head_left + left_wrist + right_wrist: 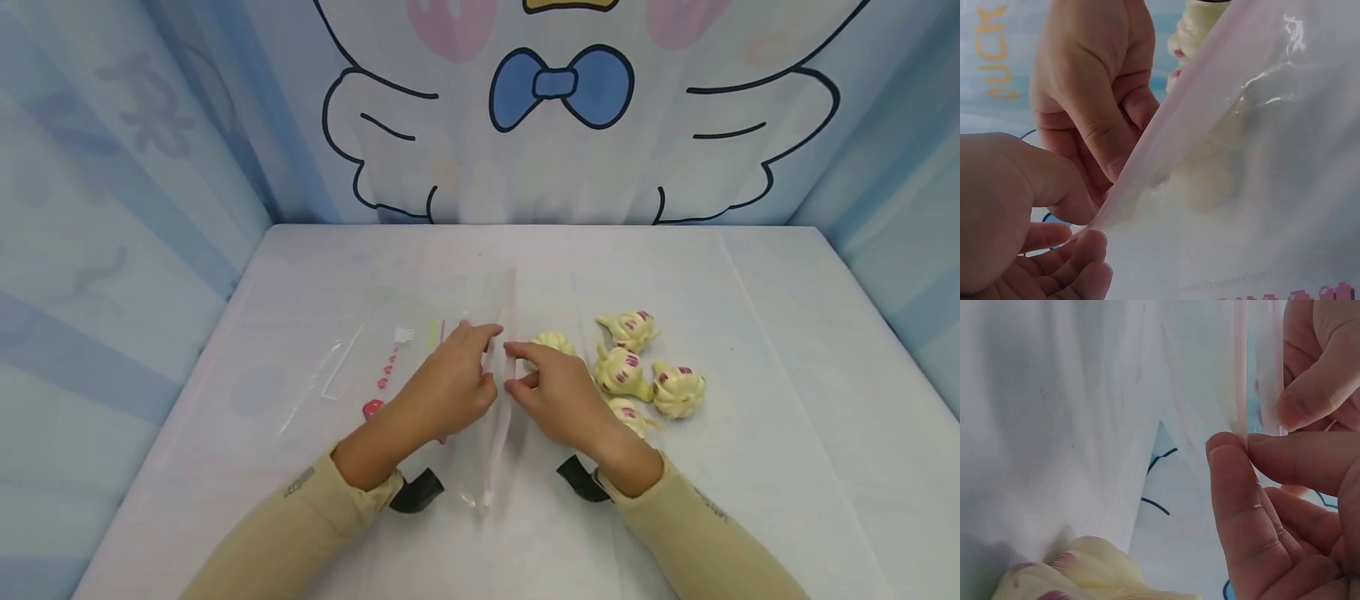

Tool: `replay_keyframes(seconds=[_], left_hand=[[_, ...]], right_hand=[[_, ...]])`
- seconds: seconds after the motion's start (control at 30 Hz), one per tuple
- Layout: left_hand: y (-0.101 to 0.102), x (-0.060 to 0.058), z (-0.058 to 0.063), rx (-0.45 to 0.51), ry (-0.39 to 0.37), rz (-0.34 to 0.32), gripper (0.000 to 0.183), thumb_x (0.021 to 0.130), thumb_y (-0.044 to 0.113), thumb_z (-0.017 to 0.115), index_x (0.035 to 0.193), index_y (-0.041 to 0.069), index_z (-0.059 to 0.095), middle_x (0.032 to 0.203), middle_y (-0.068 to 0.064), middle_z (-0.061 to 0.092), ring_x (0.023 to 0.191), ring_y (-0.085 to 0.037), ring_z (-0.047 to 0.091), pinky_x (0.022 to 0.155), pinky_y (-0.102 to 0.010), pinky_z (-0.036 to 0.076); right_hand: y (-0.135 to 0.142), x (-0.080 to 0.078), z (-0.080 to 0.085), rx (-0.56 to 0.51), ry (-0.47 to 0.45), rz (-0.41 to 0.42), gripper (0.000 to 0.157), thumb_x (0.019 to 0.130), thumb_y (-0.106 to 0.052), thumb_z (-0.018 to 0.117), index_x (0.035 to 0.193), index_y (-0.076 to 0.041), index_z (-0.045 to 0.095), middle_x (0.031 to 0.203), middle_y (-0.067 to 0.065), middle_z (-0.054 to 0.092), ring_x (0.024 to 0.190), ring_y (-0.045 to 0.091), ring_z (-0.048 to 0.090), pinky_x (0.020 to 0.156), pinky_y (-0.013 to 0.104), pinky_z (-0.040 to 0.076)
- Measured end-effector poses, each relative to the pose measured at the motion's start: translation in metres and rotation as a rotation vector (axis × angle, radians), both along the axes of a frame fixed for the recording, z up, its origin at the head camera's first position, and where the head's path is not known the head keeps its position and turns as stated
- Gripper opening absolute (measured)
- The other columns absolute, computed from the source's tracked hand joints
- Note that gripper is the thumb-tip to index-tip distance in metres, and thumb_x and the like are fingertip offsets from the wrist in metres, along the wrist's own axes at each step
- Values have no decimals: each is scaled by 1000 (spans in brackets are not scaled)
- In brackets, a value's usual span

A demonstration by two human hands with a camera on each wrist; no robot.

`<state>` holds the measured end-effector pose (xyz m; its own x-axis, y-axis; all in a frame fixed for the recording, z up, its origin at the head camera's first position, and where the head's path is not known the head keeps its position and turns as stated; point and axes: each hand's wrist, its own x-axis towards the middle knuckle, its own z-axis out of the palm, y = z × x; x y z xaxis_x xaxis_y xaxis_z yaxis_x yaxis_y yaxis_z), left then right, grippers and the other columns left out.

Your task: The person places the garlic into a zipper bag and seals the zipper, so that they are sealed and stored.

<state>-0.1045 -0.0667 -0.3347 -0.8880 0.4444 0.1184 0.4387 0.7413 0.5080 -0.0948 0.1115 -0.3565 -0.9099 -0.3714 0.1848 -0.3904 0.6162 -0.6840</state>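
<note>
A clear plastic bag (pixel 468 471) with a pink strip (pixel 497 454) along its mouth lies on the table, its edge raised between the hands. My left hand (pixel 453 379) pinches one side of that mouth between thumb and fingers. From the other side, my right hand (pixel 562 396) holds the facing edge; in the right wrist view, the right thumb and a finger (pixel 1232 487) meet at the pink strip. Beside the right hand sit several pale yellow, garlic-like lumps with purple marks (pixel 678 390). One lump (pixel 553 342) is partly hidden behind that hand.
The bag's printed side shows a white fork shape (pixel 403 335) and pink-red marks (pixel 372 408), partly covered by the left arm. A white cloth covers the table (pixel 787 417). Behind it hangs a curtain with a blue bow (pixel 555 83). Black straps (pixel 418 492) sit near both wrists.
</note>
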Motion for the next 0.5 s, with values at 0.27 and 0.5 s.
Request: replay_keyframes(seconds=[0.27,0.5], left_hand=[[2,2,-3,-12,69,13,61,86,7,75,138,-8,49,111,-14,54,87,-21,58,78,-33,54],[2,2,-8,22,228,0,58,83,-7,67,137,-11,48,110,-20,51,86,-26,55,74,-34,54]], right_hand=[[-2,-2,1,1,0,-30,46,88,-4,73,132,3,61,124,15,67,82,18,72,67,33,57],[-2,-3,-1,0,33,-57,46,86,-4,74,130,3,62,123,16,64,79,18,70,68,33,57]])
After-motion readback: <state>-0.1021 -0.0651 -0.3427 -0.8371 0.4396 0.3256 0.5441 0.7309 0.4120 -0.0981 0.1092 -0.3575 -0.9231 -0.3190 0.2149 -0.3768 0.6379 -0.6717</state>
